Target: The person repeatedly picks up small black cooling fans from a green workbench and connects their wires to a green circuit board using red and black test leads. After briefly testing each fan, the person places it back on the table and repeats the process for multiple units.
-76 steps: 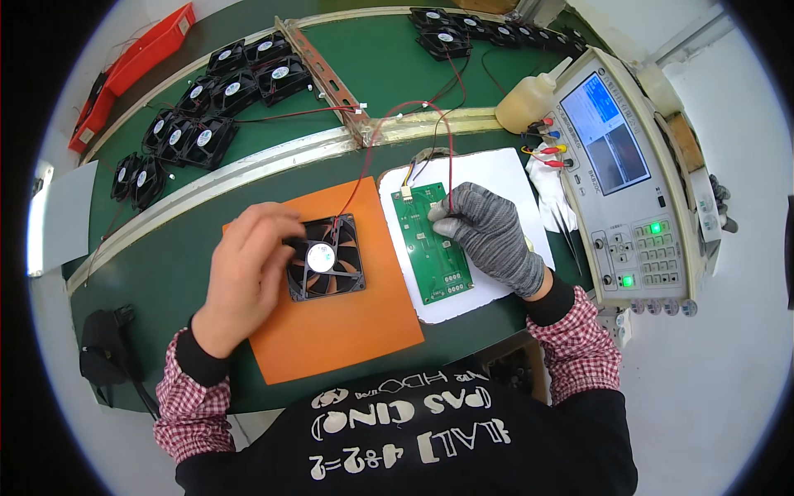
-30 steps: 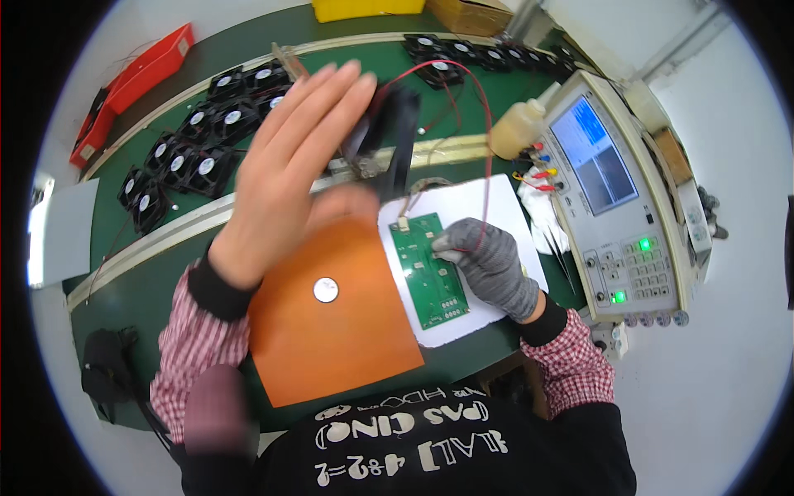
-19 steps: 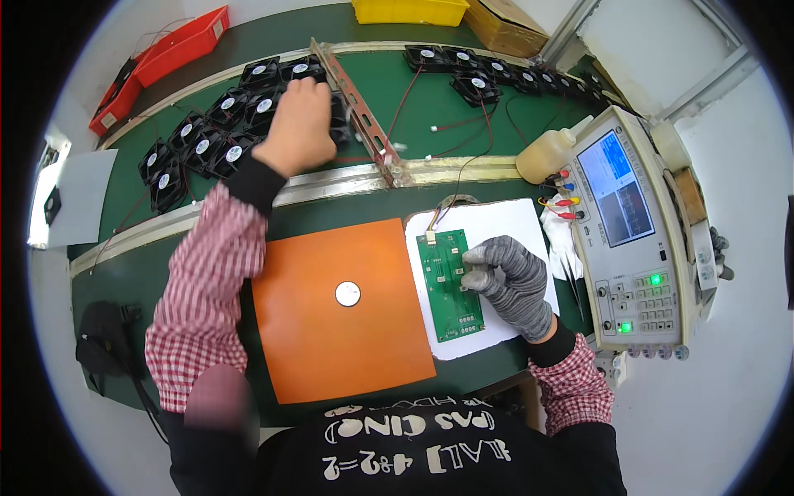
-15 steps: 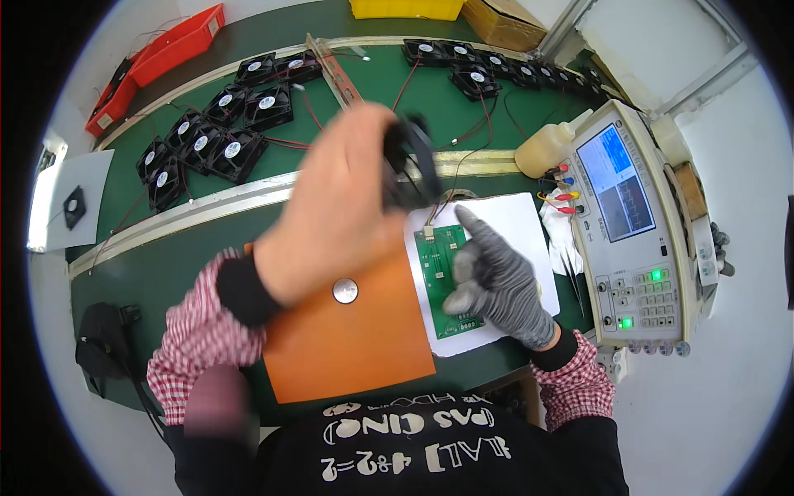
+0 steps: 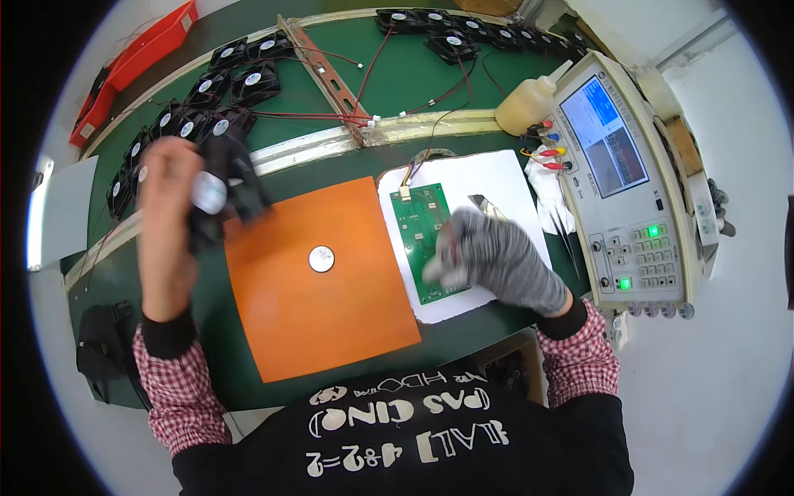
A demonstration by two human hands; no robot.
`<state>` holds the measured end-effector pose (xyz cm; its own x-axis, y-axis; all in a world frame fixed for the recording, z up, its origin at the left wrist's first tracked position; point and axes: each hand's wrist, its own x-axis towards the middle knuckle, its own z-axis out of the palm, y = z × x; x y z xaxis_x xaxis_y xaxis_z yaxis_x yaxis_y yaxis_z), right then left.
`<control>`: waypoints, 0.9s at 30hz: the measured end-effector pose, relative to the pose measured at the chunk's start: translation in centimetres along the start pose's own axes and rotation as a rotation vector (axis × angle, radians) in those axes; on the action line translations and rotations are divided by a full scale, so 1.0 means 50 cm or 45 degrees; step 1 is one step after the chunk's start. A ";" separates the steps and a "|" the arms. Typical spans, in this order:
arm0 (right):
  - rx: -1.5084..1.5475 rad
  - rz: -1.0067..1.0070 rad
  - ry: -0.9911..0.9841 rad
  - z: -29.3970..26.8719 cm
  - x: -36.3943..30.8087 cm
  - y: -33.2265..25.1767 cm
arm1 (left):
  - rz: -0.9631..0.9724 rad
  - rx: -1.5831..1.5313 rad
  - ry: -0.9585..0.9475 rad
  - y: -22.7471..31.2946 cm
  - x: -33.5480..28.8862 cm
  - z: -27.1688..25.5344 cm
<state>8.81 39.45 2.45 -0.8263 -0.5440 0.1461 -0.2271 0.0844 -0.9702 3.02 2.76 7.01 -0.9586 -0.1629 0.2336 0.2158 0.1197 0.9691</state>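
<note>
My left hand [image 5: 168, 227], bare and blurred by motion, is closed around a black cooling fan [image 5: 227, 194] with a pale round label, held in the air over the left edge of the orange sheet. Over the lower right part of a green circuit board [image 5: 413, 217] is my right hand [image 5: 492, 260] in a striped grey glove. Its fingers are curled together; a thin reddish bit shows by the fingertips, too blurred to name. A white plug with wires [image 5: 406, 192] sits at the board's top left corner. A dark pointed tool [image 5: 480, 201] lies partly hidden behind the gloved hand.
The orange sheet [image 5: 331, 331] bears a silvery disc [image 5: 321, 259]. Under the board lies a white pad [image 5: 504, 178]. At right stand a tester with a screen [image 5: 616, 161] and a yellowish bottle [image 5: 525, 106]. Several fans [image 5: 255, 83] and a slotted metal strip [image 5: 327, 78] lie farther back.
My left hand has carried the fan from above the board to the left. My right hand's fingers, spread before, have curled in over the board. The whole view has shifted slightly.
</note>
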 end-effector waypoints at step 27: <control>-1.213 -0.723 0.221 -0.018 0.044 0.066 | 1.175 1.169 -0.567 0.005 -0.167 0.106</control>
<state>5.78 39.30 -0.25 -0.5215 -0.5890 0.6173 -0.8337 0.5057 -0.2218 10.09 9.34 4.88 -0.5517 0.6324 0.5437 0.7686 0.6386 0.0371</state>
